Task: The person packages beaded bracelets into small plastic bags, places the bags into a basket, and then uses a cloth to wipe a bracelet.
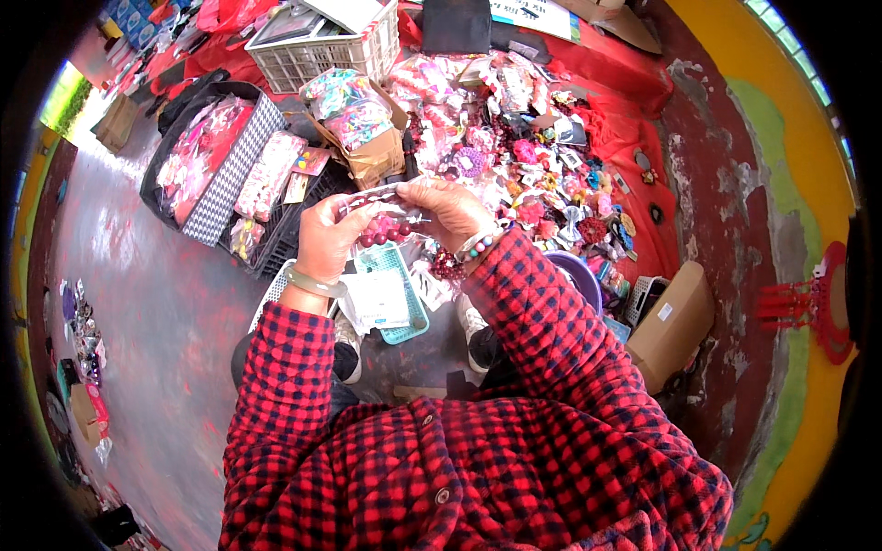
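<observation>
In the head view, your left hand (323,241) and right hand (448,209) were raised together in front of your chest, both closed on one small packet (378,200): a clear wrapper with a pale card strip along its top edge and a cluster of dark red beads (386,231) hanging under it. Your left fingers pinched the packet's left end and your right fingers gripped its right end, so it spanned the narrow gap between your hands. A pale green bangle (312,283) sat on your left wrist and a beaded bracelet (480,244) on your right.

Directly below your hands lay a teal mesh tray (407,323) with a white card (377,299) on it, just ahead of your shoes. Beyond your hands the red cloth (634,138) was crowded with a heap of hair clips and bows (542,174) right up to its near edge, leaving little room on that side. A cardboard box of packets (372,138), a white crate (322,46) and a checkered bag (234,170) hemmed in the far left. A brown box (675,326) stood at your right, near the wall. The open room lay to your left, on the bare grey floor (156,321).
</observation>
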`<state>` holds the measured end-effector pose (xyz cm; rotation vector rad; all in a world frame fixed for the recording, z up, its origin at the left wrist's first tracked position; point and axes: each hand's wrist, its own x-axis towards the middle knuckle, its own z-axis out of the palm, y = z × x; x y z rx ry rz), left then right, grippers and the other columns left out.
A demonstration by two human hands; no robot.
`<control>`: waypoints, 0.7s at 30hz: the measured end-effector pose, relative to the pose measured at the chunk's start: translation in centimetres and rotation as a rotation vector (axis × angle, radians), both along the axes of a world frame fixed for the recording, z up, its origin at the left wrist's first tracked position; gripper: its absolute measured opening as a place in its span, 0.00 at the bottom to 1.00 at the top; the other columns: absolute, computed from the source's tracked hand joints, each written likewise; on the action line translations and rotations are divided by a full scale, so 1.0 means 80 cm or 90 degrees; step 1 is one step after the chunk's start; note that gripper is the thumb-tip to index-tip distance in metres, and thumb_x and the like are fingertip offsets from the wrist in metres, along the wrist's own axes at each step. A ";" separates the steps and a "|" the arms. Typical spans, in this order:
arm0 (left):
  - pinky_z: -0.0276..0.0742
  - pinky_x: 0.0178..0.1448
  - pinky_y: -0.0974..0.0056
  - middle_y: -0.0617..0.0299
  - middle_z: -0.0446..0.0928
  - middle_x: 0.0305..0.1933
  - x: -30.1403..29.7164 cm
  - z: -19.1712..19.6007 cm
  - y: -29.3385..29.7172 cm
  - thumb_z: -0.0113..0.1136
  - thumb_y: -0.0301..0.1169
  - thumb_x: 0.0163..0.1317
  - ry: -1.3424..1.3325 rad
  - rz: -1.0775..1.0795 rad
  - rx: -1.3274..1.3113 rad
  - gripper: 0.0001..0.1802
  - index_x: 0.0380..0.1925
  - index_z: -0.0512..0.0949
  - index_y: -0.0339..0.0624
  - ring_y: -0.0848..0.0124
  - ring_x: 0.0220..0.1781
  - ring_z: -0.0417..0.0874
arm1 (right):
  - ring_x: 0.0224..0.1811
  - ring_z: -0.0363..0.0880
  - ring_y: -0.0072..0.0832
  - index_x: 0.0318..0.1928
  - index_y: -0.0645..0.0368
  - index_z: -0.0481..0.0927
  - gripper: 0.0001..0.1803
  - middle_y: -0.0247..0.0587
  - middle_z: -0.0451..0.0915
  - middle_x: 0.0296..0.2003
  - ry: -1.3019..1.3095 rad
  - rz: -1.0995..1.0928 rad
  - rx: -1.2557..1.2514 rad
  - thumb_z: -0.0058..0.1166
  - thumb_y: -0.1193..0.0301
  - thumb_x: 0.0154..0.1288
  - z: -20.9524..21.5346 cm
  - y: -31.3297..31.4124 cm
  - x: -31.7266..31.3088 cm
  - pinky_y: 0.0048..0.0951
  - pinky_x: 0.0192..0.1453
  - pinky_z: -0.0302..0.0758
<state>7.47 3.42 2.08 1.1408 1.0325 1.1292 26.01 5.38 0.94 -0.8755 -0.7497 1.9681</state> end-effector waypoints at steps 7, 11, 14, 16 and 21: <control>0.71 0.27 0.76 0.62 0.79 0.27 0.002 -0.006 0.001 0.60 0.24 0.55 -0.091 -0.031 -0.101 0.09 0.36 0.77 0.32 0.78 0.24 0.78 | 0.32 0.78 0.24 0.33 0.64 0.77 0.06 0.40 0.80 0.30 0.027 -0.035 0.028 0.55 0.74 0.58 -0.014 -0.002 -0.003 0.24 0.40 0.75; 0.71 0.28 0.75 0.62 0.79 0.29 0.006 -0.009 0.010 0.60 0.25 0.53 -0.100 -0.035 -0.121 0.10 0.36 0.77 0.33 0.78 0.26 0.78 | 0.27 0.76 0.23 0.31 0.63 0.76 0.04 0.37 0.78 0.26 -0.037 -0.116 0.091 0.57 0.78 0.55 -0.011 -0.002 -0.010 0.23 0.33 0.73; 0.73 0.32 0.74 0.62 0.79 0.30 0.010 -0.004 0.017 0.60 0.25 0.52 -0.114 -0.044 -0.123 0.11 0.36 0.77 0.33 0.77 0.28 0.79 | 0.26 0.74 0.21 0.32 0.63 0.77 0.06 0.35 0.77 0.26 -0.025 -0.075 0.112 0.59 0.77 0.54 0.004 0.005 0.000 0.22 0.31 0.71; 0.73 0.33 0.73 0.60 0.79 0.30 0.018 0.013 0.012 0.59 0.24 0.52 -0.100 0.006 -0.118 0.10 0.35 0.77 0.32 0.75 0.28 0.79 | 0.27 0.75 0.21 0.34 0.64 0.77 0.07 0.36 0.78 0.26 -0.007 -0.059 0.060 0.58 0.77 0.54 0.027 0.001 0.006 0.21 0.32 0.72; 0.76 0.35 0.69 0.57 0.79 0.28 0.032 0.044 0.007 0.59 0.22 0.51 -0.133 0.011 -0.114 0.08 0.33 0.76 0.33 0.71 0.28 0.80 | 0.26 0.76 0.23 0.36 0.65 0.77 0.08 0.38 0.78 0.27 0.015 0.004 0.040 0.58 0.76 0.55 0.048 0.005 0.020 0.22 0.34 0.75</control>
